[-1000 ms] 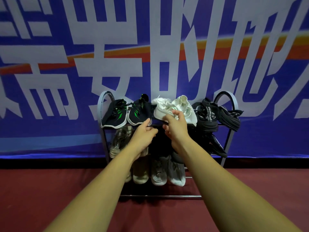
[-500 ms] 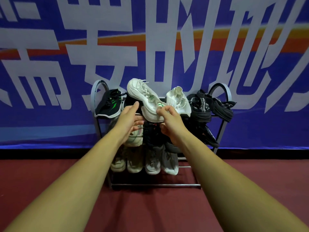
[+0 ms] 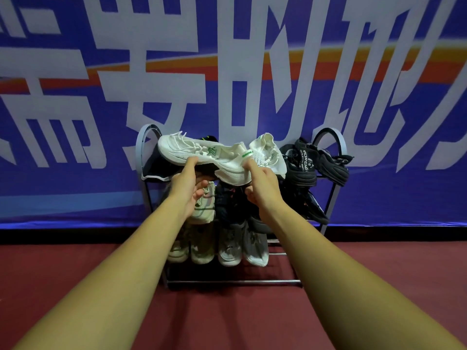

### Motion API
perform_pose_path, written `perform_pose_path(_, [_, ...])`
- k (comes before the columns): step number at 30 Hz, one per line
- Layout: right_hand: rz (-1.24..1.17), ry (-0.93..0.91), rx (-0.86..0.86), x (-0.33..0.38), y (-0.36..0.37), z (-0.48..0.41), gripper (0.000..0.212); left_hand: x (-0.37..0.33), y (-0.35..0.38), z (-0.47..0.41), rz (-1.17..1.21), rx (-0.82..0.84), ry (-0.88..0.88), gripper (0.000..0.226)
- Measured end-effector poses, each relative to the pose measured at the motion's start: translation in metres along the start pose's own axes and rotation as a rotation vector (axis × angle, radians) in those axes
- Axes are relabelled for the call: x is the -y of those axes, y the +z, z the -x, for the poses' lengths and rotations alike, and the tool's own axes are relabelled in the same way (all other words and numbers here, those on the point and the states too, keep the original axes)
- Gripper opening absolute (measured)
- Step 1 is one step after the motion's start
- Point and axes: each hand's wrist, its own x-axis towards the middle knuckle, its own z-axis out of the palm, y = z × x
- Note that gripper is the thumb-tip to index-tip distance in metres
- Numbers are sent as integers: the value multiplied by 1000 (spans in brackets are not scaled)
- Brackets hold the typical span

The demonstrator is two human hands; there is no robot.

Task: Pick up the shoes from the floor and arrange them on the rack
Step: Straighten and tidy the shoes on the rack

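Shoe (image 3: 202, 154) now sideways btwn L fingers (image 3: 191, 163), R fingers (image 3: 250, 164)

The white shoe (image 3: 202, 155) has left the rack's (image 3: 142, 147) top shelf, where it lay beside its mate (image 3: 269, 152) a second ago. Tilted toe-up half a second back, it now hangs nearly level, toe to the left, hiding most of the black shoes (image 3: 154, 165). The left hand (image 3: 187, 188), earlier off it, now grips its sole.
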Motion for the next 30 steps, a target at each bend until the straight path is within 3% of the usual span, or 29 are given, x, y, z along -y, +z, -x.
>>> perform_pose_path(3, [-4, 34, 14, -4, 4, -1, 71, -1, 5, 3, 80, -5, 14, 40])
perform_pose_path(6, [-61, 88, 115, -6, 11, 3, 52, 1, 11, 11, 73, 51, -18, 31])
perform_pose_path(12, [-228, 173, 58, -4, 16, 2, 44, 7, 10, 13, 15, 144, -114, 54])
perform_pose_path(17, [-314, 231, 22, 6, 17, 2, 23, 3, 5, 16, -82, 37, 13, 38])
perform_pose_path(22, [-334, 227, -69, 6, 4, -5, 18, -3, -14, 9, 51, -162, 50, 30])
perform_pose_path(27, [-352, 196, -98, 0, -3, -11, 23, 0, -14, 10, 58, -148, 24, 21])
perform_pose_path(30, [-378, 186, 2, 0, 2, -9, 31, 3, -9, 11, 142, -109, -37, 23])
